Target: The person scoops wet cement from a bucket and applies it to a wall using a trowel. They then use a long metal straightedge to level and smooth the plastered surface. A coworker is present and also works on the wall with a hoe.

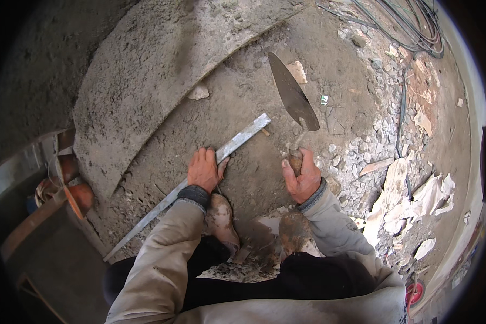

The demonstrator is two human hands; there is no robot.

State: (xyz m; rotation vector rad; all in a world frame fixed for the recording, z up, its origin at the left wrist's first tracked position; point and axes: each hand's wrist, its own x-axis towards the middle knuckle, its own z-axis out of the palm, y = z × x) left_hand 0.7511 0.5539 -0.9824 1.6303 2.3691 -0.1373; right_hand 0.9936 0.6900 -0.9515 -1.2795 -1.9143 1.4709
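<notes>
My left hand [203, 169] is closed around a long, straight metal bar [243, 137], grey and smeared with mortar, which slants from the lower left up to the middle. In my right hand [303, 177] is the handle of a pointed trowel [292, 92]; its dark blade points up and away, above the ground. Beyond the bar lies a broad layer of rough wet concrete [146, 75] with a straight-cut edge on its near side. Bare grey-brown ground [237, 81] stretches between that edge and the trowel.
Broken stone rubble [362, 162] and torn pale paper [394, 200] lie to the right. Black cables [416, 27] coil at the far right. Orange-brown pieces [75, 189] stand at the left beside a raised edge. My muddy boots [221, 221] are just below my hands.
</notes>
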